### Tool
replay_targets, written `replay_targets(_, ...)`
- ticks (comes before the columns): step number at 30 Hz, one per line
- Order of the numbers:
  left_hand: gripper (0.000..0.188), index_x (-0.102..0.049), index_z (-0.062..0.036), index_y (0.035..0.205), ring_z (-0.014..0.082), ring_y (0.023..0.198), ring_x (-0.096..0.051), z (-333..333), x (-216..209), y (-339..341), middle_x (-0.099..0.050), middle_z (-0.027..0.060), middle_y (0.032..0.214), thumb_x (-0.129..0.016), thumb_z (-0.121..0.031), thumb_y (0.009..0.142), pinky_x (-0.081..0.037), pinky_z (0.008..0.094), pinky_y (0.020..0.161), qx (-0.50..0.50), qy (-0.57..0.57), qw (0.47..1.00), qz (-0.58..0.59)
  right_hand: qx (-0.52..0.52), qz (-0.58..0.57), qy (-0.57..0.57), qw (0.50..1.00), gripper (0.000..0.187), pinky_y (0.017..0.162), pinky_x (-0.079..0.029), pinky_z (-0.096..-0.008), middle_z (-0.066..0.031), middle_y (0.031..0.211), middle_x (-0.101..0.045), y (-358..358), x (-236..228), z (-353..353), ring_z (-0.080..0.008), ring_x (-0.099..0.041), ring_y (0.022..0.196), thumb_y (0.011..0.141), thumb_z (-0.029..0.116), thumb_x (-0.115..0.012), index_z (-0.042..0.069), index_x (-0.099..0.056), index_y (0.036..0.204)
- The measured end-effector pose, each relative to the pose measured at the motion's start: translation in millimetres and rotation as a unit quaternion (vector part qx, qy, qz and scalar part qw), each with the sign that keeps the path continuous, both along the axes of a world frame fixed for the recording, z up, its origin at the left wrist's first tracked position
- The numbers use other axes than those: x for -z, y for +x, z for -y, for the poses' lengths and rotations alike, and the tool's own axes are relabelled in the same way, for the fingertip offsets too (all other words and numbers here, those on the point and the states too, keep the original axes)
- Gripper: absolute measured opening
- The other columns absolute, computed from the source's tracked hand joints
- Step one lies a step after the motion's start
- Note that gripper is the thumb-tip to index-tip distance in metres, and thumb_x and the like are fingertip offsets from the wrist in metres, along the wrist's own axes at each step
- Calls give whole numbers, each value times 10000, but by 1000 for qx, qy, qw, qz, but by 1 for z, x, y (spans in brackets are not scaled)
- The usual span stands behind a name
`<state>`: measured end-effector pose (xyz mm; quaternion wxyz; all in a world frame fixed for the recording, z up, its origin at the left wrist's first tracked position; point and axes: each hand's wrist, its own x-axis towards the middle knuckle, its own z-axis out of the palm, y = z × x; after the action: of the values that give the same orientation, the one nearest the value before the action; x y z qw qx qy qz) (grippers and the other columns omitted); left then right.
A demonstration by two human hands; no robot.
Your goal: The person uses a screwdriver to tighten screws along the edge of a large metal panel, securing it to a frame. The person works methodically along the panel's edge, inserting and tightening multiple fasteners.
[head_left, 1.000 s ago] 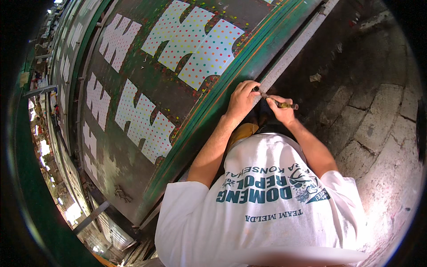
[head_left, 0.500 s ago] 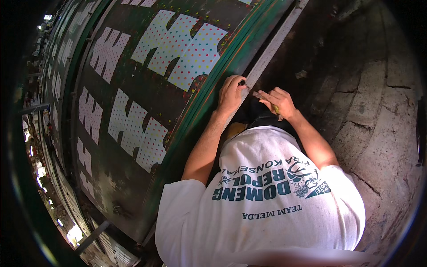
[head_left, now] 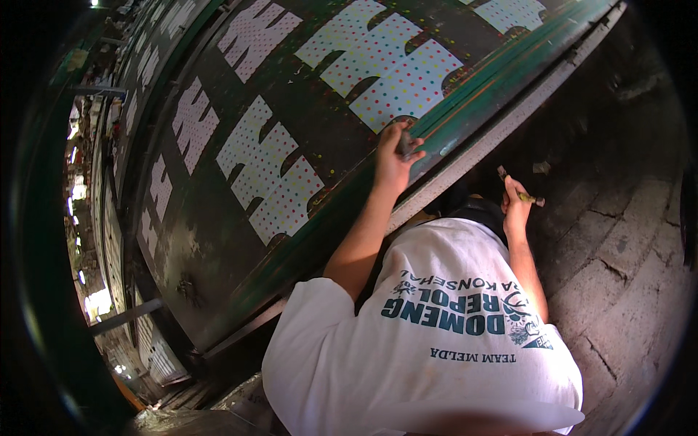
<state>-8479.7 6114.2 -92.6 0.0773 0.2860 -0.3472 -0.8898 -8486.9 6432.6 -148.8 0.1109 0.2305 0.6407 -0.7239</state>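
Observation:
My left hand (head_left: 391, 161) is raised over the green edge of a long printing table (head_left: 291, 280). Its fingers are closed round a small dark cylinder (head_left: 405, 147), mostly hidden by them. Close beyond the fingers lie white fabric pieces with coloured dots (head_left: 398, 76), spread flat on the dark tabletop. Off to the right, away from the table, my right hand (head_left: 515, 208) grips a short, thin tool with a yellowish body (head_left: 528, 198). A pale tip shows past the fingers; the tool's exact kind cannot be made out.
A pale metal rail (head_left: 480, 149) runs along the table's near side, between my two hands. More dotted pieces (head_left: 263, 171) lie in rows to the left. Rough, cracked paving (head_left: 603, 283) covers the floor at right. Another table with pale pieces (head_left: 149, 65) stands farther left.
The left hand has gone from the rail up over the table's green edge, carrying the dark cylinder. The right hand has drawn away to the right with its tool. The whole view has shifted.

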Motion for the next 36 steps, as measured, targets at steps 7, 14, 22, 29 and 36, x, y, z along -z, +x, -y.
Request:
replay_targets(7, 366, -548, -125, 1342, 212, 938, -669, 105, 17, 26, -626, 79, 1087, -695, -102, 1007, -594, 370, 800, -103, -131, 981, 96, 16, 51, -5, 999, 285, 475, -254, -216, 84, 639, -422, 7, 3, -10, -28, -340, 521, 993, 372, -763, 88, -747, 1011)
replay_targets(14, 881, -292, 20, 1581, 227, 973, -654, 211, 22, 14, -551, 187, 1213, -823, 0, 879, -592, 344, 866, -66, -242, 968, 18, -16, 40, 20, 999, 270, 463, -242, -223, 90, 621, -404, -17, -8, -2, -33, -324, 493, 1025, 373, -721, 108, -720, 974)
replay_targets(22, 787, -426, 8, 1510, 261, 962, -737, 289, 15, -126, -589, 222, 1276, -848, -60, 849, -632, 383, 850, -31, -485, 848, 212, -49, 47, 92, 993, 238, 487, -258, -231, 85, 658, -468, -17, -23, 15, -27, -370, 541, 1011, 344, -755, 116, -734, 944)
replay_targets(29, 751, -622, -37, 1353, 294, 1124, -703, 405, 38, -186, -674, 162, 1270, -971, -241, 720, -580, 448, 957, -15, -602, 761, 241, -37, 52, 149, 987, 268, 490, -271, -224, 90, 665, -489, -26, -35, 8, -22, -378, 546, 1004, 345, -769, 82, -767, 1055)
replay_targets(36, 796, -645, -70, 1354, 346, 1175, -674, 426, 36, -211, -677, 152, 1282, -859, -594, 794, -566, 498, 1015, 105, -702, 560, 427, -34, 56, 165, 984, 297, 519, -289, -223, 92, 704, -526, -42, -44, 1, -22, -404, 578, 1005, 351, -769, 58, -760, 1053)
